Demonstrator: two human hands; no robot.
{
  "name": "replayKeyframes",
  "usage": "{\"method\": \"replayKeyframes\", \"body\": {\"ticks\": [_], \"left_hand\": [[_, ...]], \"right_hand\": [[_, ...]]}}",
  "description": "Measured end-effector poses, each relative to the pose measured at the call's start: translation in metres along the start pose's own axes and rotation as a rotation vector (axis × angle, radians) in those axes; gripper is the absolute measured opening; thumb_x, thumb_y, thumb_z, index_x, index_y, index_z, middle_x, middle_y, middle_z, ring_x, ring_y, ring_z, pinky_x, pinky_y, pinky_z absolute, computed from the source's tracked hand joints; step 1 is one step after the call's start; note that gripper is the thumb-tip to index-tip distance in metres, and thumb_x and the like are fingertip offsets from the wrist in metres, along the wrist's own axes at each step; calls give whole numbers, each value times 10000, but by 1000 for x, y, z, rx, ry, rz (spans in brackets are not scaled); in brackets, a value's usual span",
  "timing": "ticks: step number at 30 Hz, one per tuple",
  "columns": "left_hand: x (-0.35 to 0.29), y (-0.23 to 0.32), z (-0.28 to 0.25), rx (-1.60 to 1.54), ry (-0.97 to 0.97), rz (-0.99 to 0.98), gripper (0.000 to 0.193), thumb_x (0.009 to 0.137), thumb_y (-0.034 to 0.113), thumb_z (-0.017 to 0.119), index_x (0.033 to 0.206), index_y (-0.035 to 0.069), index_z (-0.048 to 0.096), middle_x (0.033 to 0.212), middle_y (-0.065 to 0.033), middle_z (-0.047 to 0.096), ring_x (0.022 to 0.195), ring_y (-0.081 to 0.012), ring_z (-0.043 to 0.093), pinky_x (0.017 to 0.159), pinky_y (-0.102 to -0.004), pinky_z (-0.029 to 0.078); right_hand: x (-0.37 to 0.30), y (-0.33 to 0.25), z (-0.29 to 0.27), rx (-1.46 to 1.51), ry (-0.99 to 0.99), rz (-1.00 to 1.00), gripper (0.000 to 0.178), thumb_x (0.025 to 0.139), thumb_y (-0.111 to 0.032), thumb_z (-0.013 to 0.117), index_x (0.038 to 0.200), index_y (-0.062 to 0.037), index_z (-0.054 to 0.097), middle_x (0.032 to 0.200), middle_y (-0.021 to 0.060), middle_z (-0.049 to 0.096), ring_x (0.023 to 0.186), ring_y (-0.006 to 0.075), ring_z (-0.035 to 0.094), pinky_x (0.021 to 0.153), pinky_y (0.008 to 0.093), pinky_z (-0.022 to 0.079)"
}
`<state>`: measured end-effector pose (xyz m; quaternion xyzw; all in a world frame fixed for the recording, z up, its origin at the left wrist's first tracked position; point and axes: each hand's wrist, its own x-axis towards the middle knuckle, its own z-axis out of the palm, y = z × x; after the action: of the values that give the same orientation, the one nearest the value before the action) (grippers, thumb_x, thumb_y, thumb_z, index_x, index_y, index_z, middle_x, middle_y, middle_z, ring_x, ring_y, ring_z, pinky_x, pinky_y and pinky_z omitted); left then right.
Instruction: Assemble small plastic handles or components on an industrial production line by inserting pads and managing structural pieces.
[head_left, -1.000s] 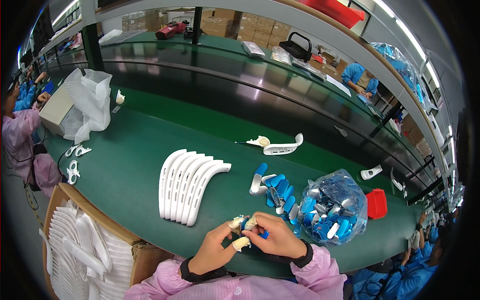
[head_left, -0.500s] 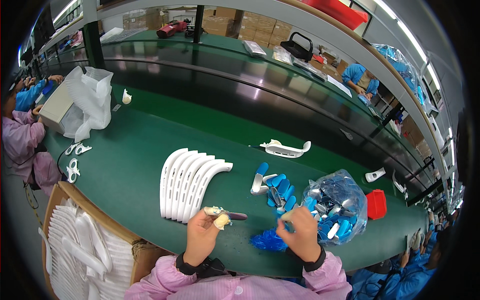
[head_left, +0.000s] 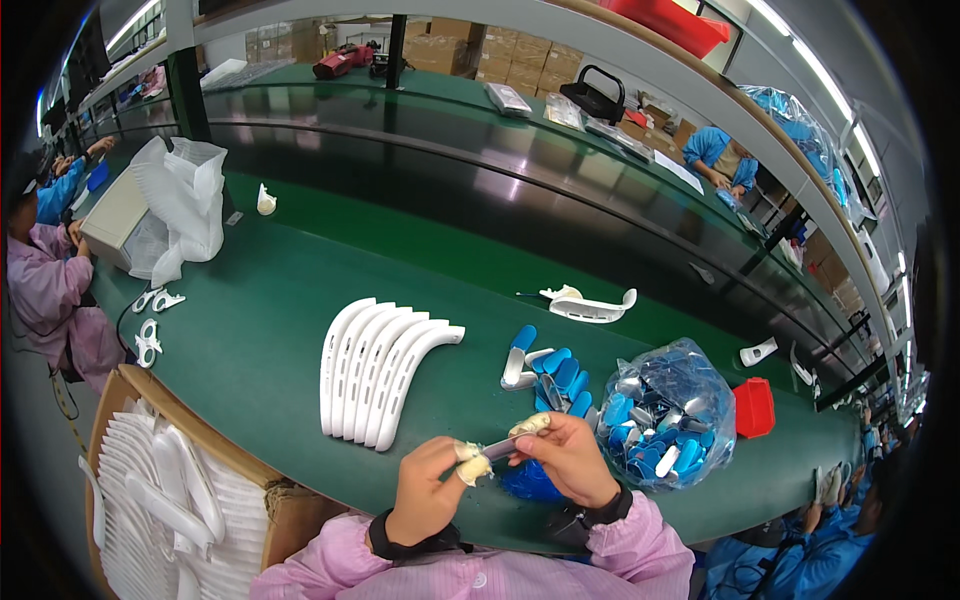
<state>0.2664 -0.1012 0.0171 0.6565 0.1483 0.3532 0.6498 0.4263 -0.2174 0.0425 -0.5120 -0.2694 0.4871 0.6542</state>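
Pinching a small grey strip (head_left: 497, 448) between them, the left hand (head_left: 428, 490) grips its lower left end and the right hand (head_left: 568, 458) its upper right end, so its long axis runs slantwise from one hand to the other, just above the table's (head_left: 250, 330) near edge. Just right of the right hand sits a clear bag (head_left: 665, 415) of blue and silver parts, with a red box (head_left: 752, 407) beyond it. A fan of white curved pieces (head_left: 385, 365) lies to the upper left, and a cardboard carton (head_left: 150, 490) of more stands at the lower left.

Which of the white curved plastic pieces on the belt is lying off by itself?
The single curved white piece far out on the green belt, beyond the blue parts; the others sit nested in a row near the hands.
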Motion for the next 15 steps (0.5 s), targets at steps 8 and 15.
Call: {"method": "replayKeyframes", "body": {"ticks": [8,15], "left_hand": [[9,3,-23,370,-188,255,232,708,-59,521,910,-6,621,865,-140,589,785,-325,548,685,-377,446],[17,-8,-25,994,123,99,370,765,-74,540,1135,-70,541,1196,-264,503,1096,-408,486,940,-417,394]], "right_hand": [[18,11,-9,390,-233,230,180,943,-143,518,1029,8,562,819,97,615,753,182,617,698,288,492],[17,8,-17,374,-162,199,203,943,-135,530,1073,18,559,837,83,620,716,127,610,722,286,529]]}}
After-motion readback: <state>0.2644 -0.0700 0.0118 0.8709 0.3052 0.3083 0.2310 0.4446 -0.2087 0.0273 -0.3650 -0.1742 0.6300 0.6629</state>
